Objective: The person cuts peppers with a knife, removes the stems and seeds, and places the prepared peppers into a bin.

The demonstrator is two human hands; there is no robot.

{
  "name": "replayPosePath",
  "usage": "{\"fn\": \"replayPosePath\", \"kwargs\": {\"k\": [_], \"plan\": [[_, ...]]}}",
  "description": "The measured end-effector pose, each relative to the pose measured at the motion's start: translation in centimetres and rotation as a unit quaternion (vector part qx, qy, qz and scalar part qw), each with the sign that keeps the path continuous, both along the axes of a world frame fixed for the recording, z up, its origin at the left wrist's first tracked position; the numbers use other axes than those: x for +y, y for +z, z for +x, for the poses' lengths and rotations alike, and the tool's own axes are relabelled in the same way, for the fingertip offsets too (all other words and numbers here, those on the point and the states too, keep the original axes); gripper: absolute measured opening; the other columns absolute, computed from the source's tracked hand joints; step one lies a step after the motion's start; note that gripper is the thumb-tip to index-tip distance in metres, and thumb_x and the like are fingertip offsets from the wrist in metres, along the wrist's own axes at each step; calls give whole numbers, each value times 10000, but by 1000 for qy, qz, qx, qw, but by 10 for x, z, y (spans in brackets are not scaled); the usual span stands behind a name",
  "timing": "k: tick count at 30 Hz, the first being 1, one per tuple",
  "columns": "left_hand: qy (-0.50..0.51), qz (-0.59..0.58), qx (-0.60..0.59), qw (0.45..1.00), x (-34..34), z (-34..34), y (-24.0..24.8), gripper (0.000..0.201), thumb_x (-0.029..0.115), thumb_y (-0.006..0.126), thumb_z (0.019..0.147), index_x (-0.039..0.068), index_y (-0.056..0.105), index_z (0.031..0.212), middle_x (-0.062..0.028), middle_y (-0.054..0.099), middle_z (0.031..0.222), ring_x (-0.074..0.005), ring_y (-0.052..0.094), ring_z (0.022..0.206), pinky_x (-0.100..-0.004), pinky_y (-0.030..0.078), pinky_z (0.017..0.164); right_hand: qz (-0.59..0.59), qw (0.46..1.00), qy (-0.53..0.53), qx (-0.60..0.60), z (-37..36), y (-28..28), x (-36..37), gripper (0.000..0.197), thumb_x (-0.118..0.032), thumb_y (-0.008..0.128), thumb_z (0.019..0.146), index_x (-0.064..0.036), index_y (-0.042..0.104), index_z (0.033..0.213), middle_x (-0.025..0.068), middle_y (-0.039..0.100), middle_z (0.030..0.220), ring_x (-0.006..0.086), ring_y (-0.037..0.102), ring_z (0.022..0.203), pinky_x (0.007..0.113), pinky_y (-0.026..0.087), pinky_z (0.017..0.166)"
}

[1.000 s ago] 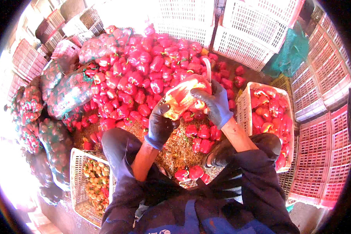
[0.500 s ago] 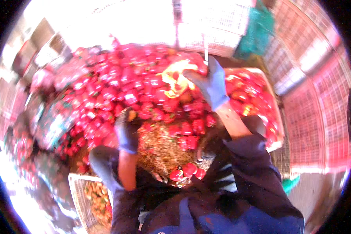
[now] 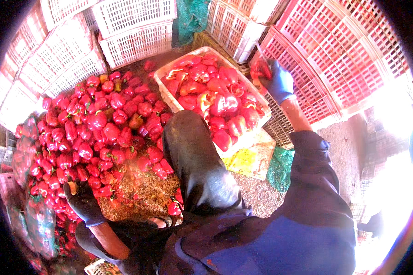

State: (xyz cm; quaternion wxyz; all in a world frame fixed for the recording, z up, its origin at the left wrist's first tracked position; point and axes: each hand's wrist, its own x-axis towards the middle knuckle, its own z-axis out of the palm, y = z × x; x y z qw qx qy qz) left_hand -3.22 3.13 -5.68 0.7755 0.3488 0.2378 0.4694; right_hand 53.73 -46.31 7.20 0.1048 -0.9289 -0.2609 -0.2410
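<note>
Peppers (image 3: 97, 120), red and for the most part whole-looking, lie heaped on the floor at the left, and by their number much of the work seems left to do. Done, it appears, are those in the pale crate (image 3: 162, 87) right of the heap, beyond the knee: opened peppers (image 3: 206, 101) fill it to about the rim, several showing torn edges or paler insides. At the far right, the right hand (image 3: 278, 80) closes on a red pepper piece (image 3: 261, 70) just outside the crate, so that one looks not yet put away; a thin pale strip, perhaps a blade, stands up beyond it. The left hand (image 3: 82, 199) hangs at the near left edge of the heap, with a small yellowish bit (image 3: 72, 187) at its fingers; I cannot tell whether it grips this. Another crate (image 3: 94, 265) shows at the near edge, its contents mostly cut off, and pale scraps (image 3: 128, 195) litter the floor beside the heap.
</note>
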Motion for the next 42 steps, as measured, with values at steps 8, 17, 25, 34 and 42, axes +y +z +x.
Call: {"fn": "replayPosePath", "kwargs": {"k": [8, 17, 25, 34, 42], "plan": [[-6, 20, 6, 1000, 5, -13, -8, 344, 151, 547, 1043, 117, 578, 1383, -95, 656, 1252, -239, 666, 1054, -375, 576, 908, 110, 951, 13, 287, 5, -163, -78, 922, -519, 859, 767, -34, 496, 1463, 263, 681, 1232, 354, 673, 1149, 421, 534, 967], [3, 85, 44, 995, -2, 1, -23, 311, 182, 550, 1049, 79, 617, 1335, -88, 708, 1187, -240, 699, 1001, -366, 603, 870, 181, 966, -100, 155, 43, -129, -68, 448, -428, 762, 875, -39, 696, 1087, 240, 720, 956, 451, 692, 935, 439, 544, 768], [224, 44, 39, 973, -63, -31, 140, 248, 330, 615, 1023, 96, 666, 1088, -27, 646, 833, -150, 616, 713, -287, 489, 617, 64, 977, -147, 140, 13, -192, -48, 277, -273, 677, 960, -40, 721, 1105, 153, 750, 1013, 285, 703, 870, 396, 560, 746], [486, -19, 349, 801, -171, -320, -4, 198, 240, 716, 981, 86, 698, 1103, -13, 691, 951, -102, 635, 726, -256, 517, 601, 143, 969, -90, 179, 93, -190, -42, 307, -242, 618, 1004, -33, 688, 1217, 127, 726, 1121, 252, 688, 961, 367, 560, 798], [357, 27, 746, 561, -271, -418, -63, 232, 186, 766, 869, 30, 704, 1029, -84, 712, 939, -266, 673, 836, -371, 541, 781, 436, 827, 81, 345, 138, -135, 48, 346, -215, 565, 1043, -27, 658, 1317, 104, 705, 1218, 222, 675, 1043, 342, 560, 845]]}}
